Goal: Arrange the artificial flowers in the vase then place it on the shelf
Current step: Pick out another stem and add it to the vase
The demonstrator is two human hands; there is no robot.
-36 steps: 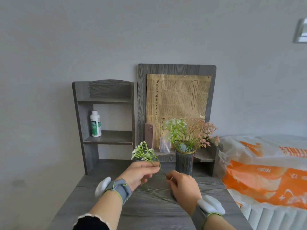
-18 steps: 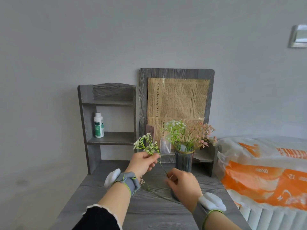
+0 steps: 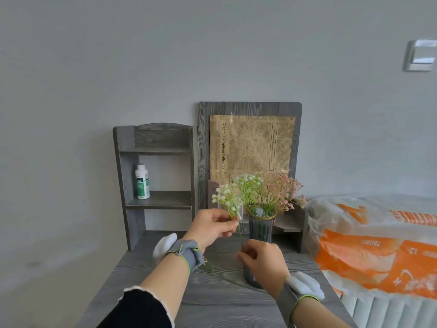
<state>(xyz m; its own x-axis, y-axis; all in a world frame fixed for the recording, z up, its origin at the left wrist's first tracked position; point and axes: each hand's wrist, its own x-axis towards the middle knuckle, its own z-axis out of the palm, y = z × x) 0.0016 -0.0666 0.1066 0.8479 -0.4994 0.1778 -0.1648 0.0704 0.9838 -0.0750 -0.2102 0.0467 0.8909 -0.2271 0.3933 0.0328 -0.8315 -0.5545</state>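
A ribbed, dark-tinted glass vase with a gold rim stands at the back of the grey wood-grain worktop. It already holds white-and-green and pink artificial flowers. Its foot is hidden behind the right hand.

Just left of the vase, the left hand pinches a loose white sprig below its blossoms. The right hand pinches the thin stem's lower end, so both hands are clamped on the same sprig, apart from each other.

Behind the vase a grey board carries crinkled newspaper-print paper reading "Original Graphing Collection". Well left of the vase stands a small grey shelf, which holds a white bottle whose green label is unreadable. Right of the vase lies a glossy orange-and-white plastic bag.
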